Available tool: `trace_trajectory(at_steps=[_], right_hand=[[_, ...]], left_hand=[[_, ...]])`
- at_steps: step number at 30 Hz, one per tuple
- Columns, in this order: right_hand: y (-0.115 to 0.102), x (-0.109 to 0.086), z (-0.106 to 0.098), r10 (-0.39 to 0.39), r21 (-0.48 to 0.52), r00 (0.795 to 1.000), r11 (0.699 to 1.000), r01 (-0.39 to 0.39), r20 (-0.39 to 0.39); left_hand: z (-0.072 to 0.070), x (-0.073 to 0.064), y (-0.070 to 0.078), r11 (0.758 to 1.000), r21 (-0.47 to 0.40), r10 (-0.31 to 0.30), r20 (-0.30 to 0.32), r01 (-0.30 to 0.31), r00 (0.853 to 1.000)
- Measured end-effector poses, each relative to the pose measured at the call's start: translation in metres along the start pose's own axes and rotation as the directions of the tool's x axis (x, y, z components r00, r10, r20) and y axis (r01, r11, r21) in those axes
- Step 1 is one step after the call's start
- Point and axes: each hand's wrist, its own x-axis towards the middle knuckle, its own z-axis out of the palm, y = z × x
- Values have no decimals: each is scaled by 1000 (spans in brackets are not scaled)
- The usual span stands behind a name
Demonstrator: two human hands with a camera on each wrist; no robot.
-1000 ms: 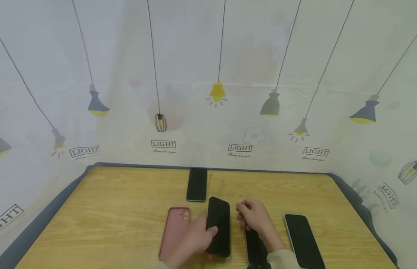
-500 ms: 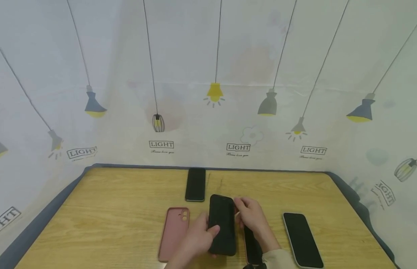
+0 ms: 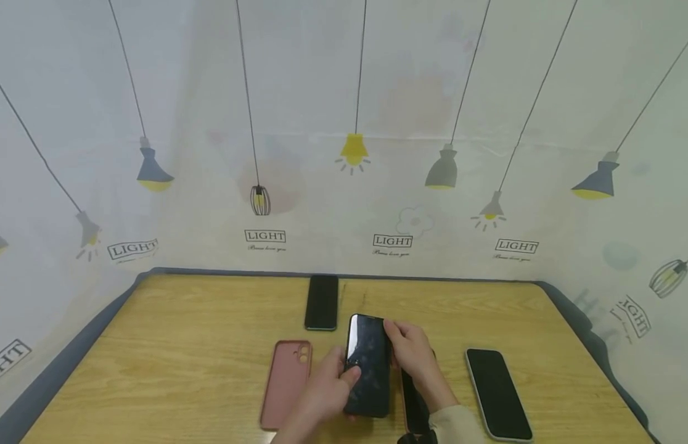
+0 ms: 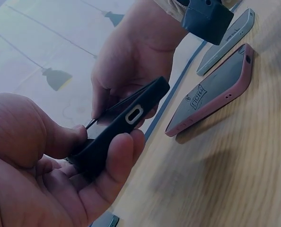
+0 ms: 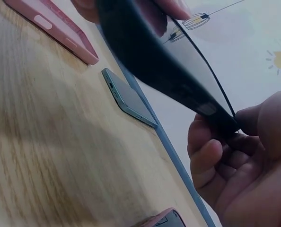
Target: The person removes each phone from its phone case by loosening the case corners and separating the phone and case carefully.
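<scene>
In the head view, the left forearm (image 3: pixel 302 419) slants up from the bottom edge, ending in a left hand (image 3: pixel 327 391) that grips with thumb (image 4: pixel 67 137) above and fingers (image 4: pixel 120 153) curled beneath. The right hand (image 3: pixel 413 354), farther forward, pinches between thumb and curled fingers, its wrist emerging from a pale sleeve (image 3: pixel 457 425).

Soft shadows, glare on phone (image 3: pixel 369 365)

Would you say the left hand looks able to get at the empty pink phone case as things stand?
Probably not straight away: the left hand is occupied gripping the black-cased phone. The pink phone case lies close beside that hand, so freeing it would likely suffice.
</scene>
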Motion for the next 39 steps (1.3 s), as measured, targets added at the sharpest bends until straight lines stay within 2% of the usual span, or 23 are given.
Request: trace_trajectory(at_steps=[6, 11, 16, 20, 26, 31, 36, 39], right_hand=[[1, 2, -2, -24, -11, 1000, 1000, 24, 14], [4, 3, -5, -146, -143, 989, 979, 147, 17], [4, 2, -7, -276, -273, 961, 923, 273, 28], [0, 3, -7, -354, -373, 934, 861, 346, 49], [-7, 3, -3, -384, -519, 920, 772, 366, 77], [-11, 4, 3, -398, -613, 913, 700, 366, 90], [-11, 3, 8, -398, -647, 914, 678, 349, 77], [-11, 2, 8, -383, -646, 921, 684, 339, 78]], left_hand=[[-2, 1, 2, 998, 37, -42, -21, 43, 999], [-2, 0, 3, 996, 61, -58, -31, 60, 998], [-1, 0, 4, 995, 73, -62, -47, 65, 997], [0, 0, 3, 994, 98, -39, -61, 45, 997], [3, -1, 7, 987, 150, -43, -81, 55, 996], [7, -2, 10, 969, 240, -31, -102, 55, 994], [10, -3, 12, 949, 304, -46, -115, 80, 992], [12, -3, 13, 932, 351, -47, -120, 87, 992]])
